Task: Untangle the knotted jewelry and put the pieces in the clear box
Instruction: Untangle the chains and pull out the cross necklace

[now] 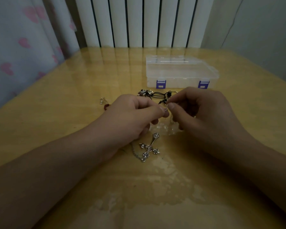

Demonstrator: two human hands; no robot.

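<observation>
While both forearms stretch in over the glossy yellow table point(56, 123), nearest to us lies a silver cross pendant point(149, 147) on its thin chain, flat on the tabletop between the wrists. Just past it, the left hand point(130, 119) and right hand point(203, 111) meet fingertip to fingertip, each pinching a tiny bit of pale metal jewelry point(166, 107) between thumb and forefinger, the other fingers curled under. Right behind the fingers sits a tangle of black cord and beads point(155, 95), with a small gold piece point(103, 100) and a red bead point(106, 106) off to the left. Farther back, the clear box point(180, 71) rests with its lid down, purple latches point(161, 84) facing us; a white radiator stands beyond the table edge.
</observation>
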